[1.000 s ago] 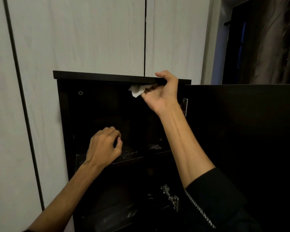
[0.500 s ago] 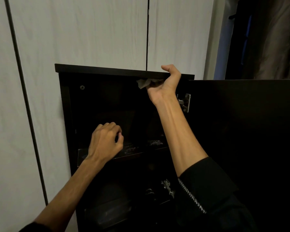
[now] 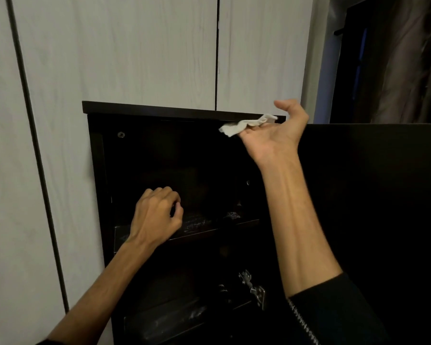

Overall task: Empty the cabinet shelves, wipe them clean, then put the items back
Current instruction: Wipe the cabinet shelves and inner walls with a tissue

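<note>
Cloth: a crumpled white cloth (image 3: 246, 125) is lying across the fingers of the right hand (image 3: 271, 138), right at the front edge of the cabinet's top panel (image 3: 159, 111), toward its right end.
Right hand: it is turned palm-up, thumb lifted clear — whether the fingers are clamping the cloth or only carrying it, I cannot tell.
Left hand: the left hand (image 3: 157, 215) is hovering low in the opening, fingers loosely curled round nothing, just above the upper shelf (image 3: 204, 225).
Shelves: the upper shelf and the lower shelf (image 3: 164, 319) are both showing pale dusty streaks, so wiping seems far from done.
Doing it well: bunching the cloth firmly before pressing — then wiping in long strokes from far to near, so dust is coming out, not into corners.
Door: the open door (image 3: 373, 207) is standing on the right, with a hinge (image 3: 253, 287) worth avoiding.
</note>
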